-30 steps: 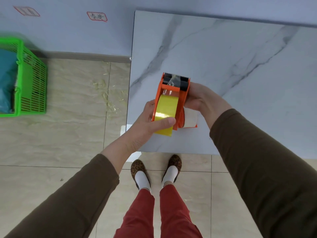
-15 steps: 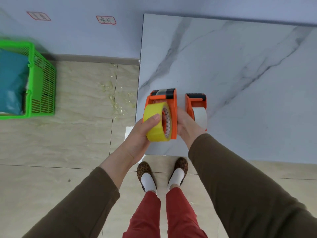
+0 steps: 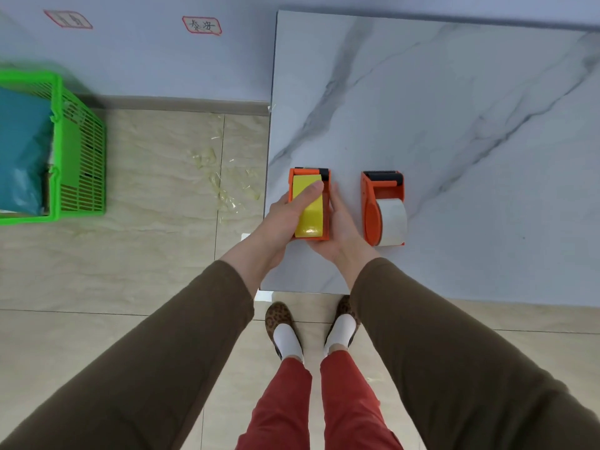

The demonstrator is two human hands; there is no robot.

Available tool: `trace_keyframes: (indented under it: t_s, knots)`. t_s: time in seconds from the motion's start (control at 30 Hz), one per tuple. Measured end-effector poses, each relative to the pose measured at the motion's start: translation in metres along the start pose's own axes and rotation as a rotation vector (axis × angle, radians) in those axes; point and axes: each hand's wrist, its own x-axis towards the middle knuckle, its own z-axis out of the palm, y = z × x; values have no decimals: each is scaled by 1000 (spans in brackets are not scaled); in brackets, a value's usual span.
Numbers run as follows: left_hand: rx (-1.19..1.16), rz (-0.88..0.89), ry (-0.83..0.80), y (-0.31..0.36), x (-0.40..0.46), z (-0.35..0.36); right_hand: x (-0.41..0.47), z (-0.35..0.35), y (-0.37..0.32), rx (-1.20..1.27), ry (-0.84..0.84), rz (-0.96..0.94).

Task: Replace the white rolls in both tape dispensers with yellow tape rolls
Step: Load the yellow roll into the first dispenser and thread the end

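2 orange dispensers (image 3: 383, 207) on marble table (image 3: 454, 108); tiled floor (image 3: 146, 254), green basket (image 3: 81, 147).

The green basket (image 3: 65, 151) is cut off by the left edge; both wall labels' (image 3: 202, 26) handwriting is too blurred to read.

two red-bordered wall labels (image 3: 202, 26), handwritten characters too blurred to read
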Motion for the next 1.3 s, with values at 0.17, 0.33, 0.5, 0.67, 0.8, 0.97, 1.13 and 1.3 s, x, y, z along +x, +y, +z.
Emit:
trace_keyframes:
  t_s: [0.17,0.33,0.5,0.67,0.8,0.97,1.13,1.3]
  knots:
    - [31,-19,1,-3,15,3,3,5,-8,-123,199,12]
    - [61,2,19,-19,9,7,-12,-10,-6,-603,465,-28]
    - [89,-9,120,-39,21,7,-40,-9,13,-746,495,-237]
    - [70,8,54,-30,10,10,-66,-4,24,-643,330,-185]
    - [71,-1,45,-30,6,8,-71,-1,26,-648,281,-160]
    - [97,16,111,-29,0,9,-75,-3,19,-699,229,-186]
    - [120,34,182,-26,-7,10,-77,-4,11,-765,203,-256]
    - [157,94,277,-18,-17,17,-90,1,-1,-838,242,-436]
